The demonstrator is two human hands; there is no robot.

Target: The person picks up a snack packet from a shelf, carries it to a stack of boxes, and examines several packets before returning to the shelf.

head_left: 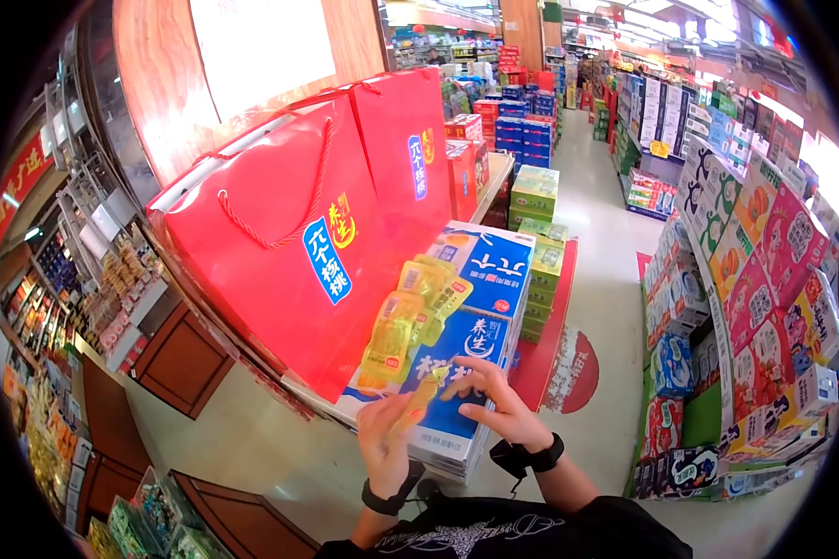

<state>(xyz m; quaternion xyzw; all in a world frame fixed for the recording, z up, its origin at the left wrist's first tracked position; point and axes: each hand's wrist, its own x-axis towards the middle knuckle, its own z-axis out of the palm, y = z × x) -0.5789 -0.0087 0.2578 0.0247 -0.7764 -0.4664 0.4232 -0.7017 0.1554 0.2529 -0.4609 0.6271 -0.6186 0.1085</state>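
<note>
My left hand (385, 440) grips a small yellow wrapped packet (423, 395) by its lower end, with the crimped top pointing up. Close to the packet's right side is my right hand (502, 405), its fingers apart and nothing visible between them. Below both hands lies a stack of blue and white drink cartons (457, 343) with large Chinese lettering. Several clear yellow packs (393, 328) lie in an overlapping row on the cartons, just beyond my left hand. Each wrist has a black band.
Big red gift bags (280, 233) with rope handles stand along the left of the cartons. Green cartons (539, 244) are stacked beyond, beside the aisle (598, 270). Packed shelves of colourful boxes (760, 307) line the right. Wooden counters (182, 359) stand at left.
</note>
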